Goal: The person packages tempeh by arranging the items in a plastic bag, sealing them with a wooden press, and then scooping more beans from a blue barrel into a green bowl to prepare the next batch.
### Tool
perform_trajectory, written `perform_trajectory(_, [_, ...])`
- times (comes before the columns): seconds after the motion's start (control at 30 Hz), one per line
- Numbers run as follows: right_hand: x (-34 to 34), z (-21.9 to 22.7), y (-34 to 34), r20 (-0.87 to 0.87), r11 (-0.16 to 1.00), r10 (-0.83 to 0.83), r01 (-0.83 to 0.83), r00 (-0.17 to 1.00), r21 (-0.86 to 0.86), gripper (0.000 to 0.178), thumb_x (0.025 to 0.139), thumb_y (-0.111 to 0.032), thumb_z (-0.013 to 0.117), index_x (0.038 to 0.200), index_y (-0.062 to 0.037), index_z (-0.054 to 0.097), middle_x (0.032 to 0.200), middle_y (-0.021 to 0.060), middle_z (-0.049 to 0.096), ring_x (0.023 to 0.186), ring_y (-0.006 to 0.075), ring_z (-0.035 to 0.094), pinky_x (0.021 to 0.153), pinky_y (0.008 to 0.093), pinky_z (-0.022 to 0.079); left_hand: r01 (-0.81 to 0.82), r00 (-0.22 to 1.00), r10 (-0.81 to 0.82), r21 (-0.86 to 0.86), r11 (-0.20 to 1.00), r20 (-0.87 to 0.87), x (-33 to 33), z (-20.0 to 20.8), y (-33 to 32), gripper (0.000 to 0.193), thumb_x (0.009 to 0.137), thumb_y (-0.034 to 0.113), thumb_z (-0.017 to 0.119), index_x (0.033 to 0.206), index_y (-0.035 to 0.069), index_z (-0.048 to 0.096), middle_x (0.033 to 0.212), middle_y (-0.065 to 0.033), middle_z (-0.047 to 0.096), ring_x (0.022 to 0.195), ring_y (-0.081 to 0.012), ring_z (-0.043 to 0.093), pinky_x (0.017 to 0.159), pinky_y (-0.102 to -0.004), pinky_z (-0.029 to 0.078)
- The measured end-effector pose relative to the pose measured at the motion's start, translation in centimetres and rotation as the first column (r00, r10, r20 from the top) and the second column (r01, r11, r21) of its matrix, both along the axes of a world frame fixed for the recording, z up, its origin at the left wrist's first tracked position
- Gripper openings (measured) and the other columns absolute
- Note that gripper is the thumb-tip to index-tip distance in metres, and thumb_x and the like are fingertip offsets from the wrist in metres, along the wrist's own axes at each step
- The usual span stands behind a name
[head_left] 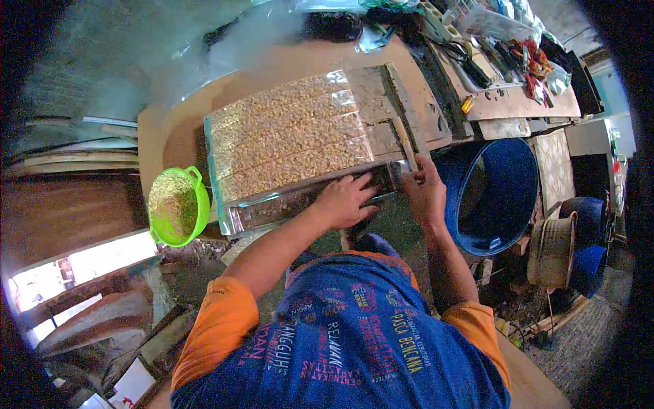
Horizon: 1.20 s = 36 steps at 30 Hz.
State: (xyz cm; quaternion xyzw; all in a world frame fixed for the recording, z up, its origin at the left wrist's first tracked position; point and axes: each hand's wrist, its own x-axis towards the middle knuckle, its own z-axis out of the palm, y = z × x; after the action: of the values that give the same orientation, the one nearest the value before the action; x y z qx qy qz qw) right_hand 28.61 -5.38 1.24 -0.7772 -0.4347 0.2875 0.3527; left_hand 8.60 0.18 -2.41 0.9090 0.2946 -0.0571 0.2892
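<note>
A wide tray (pixel 381 102) holds rows of pale, lumpy grain-like pieces (pixel 286 136) under clear plastic film (pixel 344 102); its right end is bare board. My left hand (pixel 346 202) rests at the tray's near edge, fingers spread, holding nothing. At the near right corner, my right hand (pixel 427 191) has its fingers closed round the end of a thin wooden strip (pixel 403 142). Its palm side is partly hidden. Clear film hangs over the near edge between my hands.
To the left stands a green plastic colander (pixel 202 211) with similar pale pieces. A big blue drum (pixel 453 204) is close by my right arm. Tools and bags crowd a side table (pixel 504 109) at the far right. A tan round tub (pixel 550 252) stands beyond the drum.
</note>
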Motion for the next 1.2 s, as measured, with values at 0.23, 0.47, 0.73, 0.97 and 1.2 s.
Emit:
perform_trajectory(0.23, [-0.3, 1.1, -1.0, 0.048, 0.978, -0.082, 0.071, 0.995, 0.194, 0.033, 0.091, -0.018, 0.064, 0.121, -0.0051, 0.057, 0.085, 0.0115, 0.067, 0.074, 0.0193, 0.064, 0.07, 0.0314, 0.051, 0.008, 1.0, -0.008, -0.008, 1.0, -0.003, 0.0, 0.0, 0.0, 0.06, 0.09, 0.054, 0.052, 0.133, 0.013, 0.053, 0.149, -0.0169, 0.035, 0.122, -0.0407, 0.048, 0.103, -0.0501, 0.041])
perform_trajectory(0.47, [-0.8, 1.3, -2.8, -0.055, 0.969, -0.075, 0.086, 0.996, 0.231, 0.028, 0.095, -0.015, 0.059, 0.12, -0.0049, 0.058, 0.088, 0.0089, 0.067, 0.074, 0.0156, 0.062, 0.069, 0.0297, 0.051, -0.034, 0.999, 0.034, -0.005, 0.999, -0.003, 0.2, -0.3, -0.2, 0.063, 0.087, 0.058, 0.055, 0.137, 0.021, 0.052, 0.151, -0.0141, 0.033, 0.125, -0.0398, 0.046, 0.103, -0.0491, 0.041])
perform_trajectory(0.73, [-2.8, 1.5, -4.3, -0.036, 0.945, 0.03, -0.017, 0.999, 0.325, 0.026, 0.097, -0.015, 0.057, 0.118, 0.0004, 0.06, 0.093, 0.0026, 0.064, 0.081, 0.0084, 0.055, 0.073, 0.0242, 0.047, -0.045, 0.999, 0.045, -0.022, 0.999, 0.02, 0.4, -0.4, -0.5, 0.065, 0.086, 0.06, 0.056, 0.133, 0.016, 0.054, 0.146, -0.0156, 0.04, 0.124, -0.0405, 0.047, 0.103, -0.049, 0.042])
perform_trajectory(0.97, [-4.9, 1.1, -4.9, 0.206, 0.887, 0.232, -0.294, 0.951, 0.357, 0.023, 0.093, -0.011, 0.06, 0.113, -0.0014, 0.062, 0.089, 0.0071, 0.065, 0.07, 0.0113, 0.056, 0.063, 0.0243, 0.046, -0.124, 0.98, 0.108, 0.09, 0.988, 0.167, -2.0, -0.4, -1.5, 0.059, 0.085, 0.052, 0.059, 0.129, 0.013, 0.056, 0.142, -0.0145, 0.045, 0.12, -0.0367, 0.05, 0.099, -0.049, 0.044])
perform_trajectory(1.2, [-6.6, 0.4, -2.0, 0.524, 0.754, 0.494, -0.642, 0.694, 0.139, 0.047, 0.083, -0.019, 0.067, 0.127, -0.0059, 0.056, 0.127, 0.0188, 0.055, 0.122, 0.0382, 0.048, 0.105, 0.0492, 0.035, -0.365, 0.924, 0.328, 0.205, 0.908, 0.194, -8.6, 1.6, -5.0, 0.055, 0.087, 0.038, 0.06, 0.136, 0.014, 0.051, 0.15, -0.0111, 0.036, 0.137, -0.0346, 0.032, 0.111, -0.0525, 0.024])
